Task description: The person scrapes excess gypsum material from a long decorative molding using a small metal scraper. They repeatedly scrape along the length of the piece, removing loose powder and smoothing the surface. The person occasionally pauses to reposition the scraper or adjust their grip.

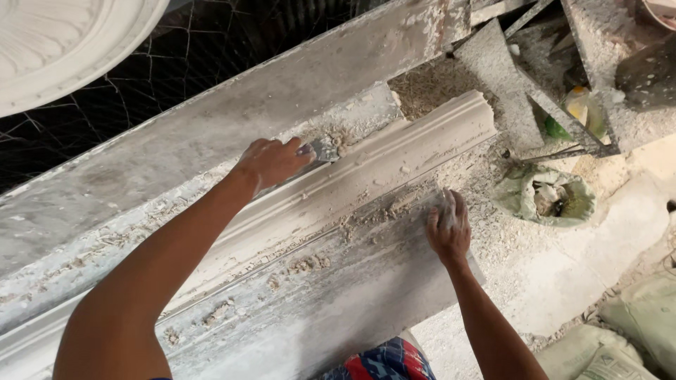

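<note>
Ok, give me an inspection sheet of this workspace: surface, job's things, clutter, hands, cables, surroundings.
Surface: long bench, coated in white dust.
Job's things: plaster cornice moulding lying lengthwise; metal scraper on its far edge.
Clutter: plaster crumbs scattered beside the moulding.
Hands: left hand grips the scraper; right hand rests on the bench's near edge, dusted white.
Cables: nothing seen.
Surroundings: round plaster medallion, wire mesh, open sack, dusty floor.

Dusty grey worktop (338,309) runs diagonally, carrying 1 long white plaster cornice moulding (394,158), with crumbled plaster scrapings (310,264) scattered along both of its edges.
</note>
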`<state>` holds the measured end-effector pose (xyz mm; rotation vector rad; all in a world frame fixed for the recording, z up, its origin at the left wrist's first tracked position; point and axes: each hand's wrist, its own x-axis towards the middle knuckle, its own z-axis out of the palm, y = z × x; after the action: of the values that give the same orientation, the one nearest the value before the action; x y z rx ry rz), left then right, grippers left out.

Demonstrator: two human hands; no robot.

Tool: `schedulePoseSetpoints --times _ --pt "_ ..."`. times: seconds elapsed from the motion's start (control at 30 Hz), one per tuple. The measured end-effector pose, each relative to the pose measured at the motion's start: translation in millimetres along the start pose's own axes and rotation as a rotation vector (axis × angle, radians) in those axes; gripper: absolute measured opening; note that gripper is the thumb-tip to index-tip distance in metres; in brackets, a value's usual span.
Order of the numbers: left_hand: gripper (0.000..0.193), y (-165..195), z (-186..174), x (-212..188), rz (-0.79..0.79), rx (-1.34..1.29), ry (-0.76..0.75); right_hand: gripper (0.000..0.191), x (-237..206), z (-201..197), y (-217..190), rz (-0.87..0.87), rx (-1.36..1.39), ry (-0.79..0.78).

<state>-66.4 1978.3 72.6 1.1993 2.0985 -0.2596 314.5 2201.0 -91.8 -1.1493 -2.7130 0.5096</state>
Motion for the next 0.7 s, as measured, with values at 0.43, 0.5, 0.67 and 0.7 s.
schedulePoseSetpoints --times 0.43,0.5,0.67,0.7 --pt "0.077 -7.9 23.8 13.8 0.271 0.388 0.095 0.063 2.9 8.9 13.0 0.072 -0.036 -0.05" --pt "0.073 -7.4 22.7 14.3 0.255 0.344 0.025 0.064 2.6 7.1 11.9 0.124 -0.033 -0.102" --pt "0.056 14.1 4.5 20.3 0.314 0.392 0.116 0.064 2.2 4.0 10.1 0.102 -0.05 -0.1" --pt "0.054 18.0 -0.4 19.7 0.306 0.341 0.121 0.064 1.3 4.7 9.4 0.127 -0.029 -0.105"
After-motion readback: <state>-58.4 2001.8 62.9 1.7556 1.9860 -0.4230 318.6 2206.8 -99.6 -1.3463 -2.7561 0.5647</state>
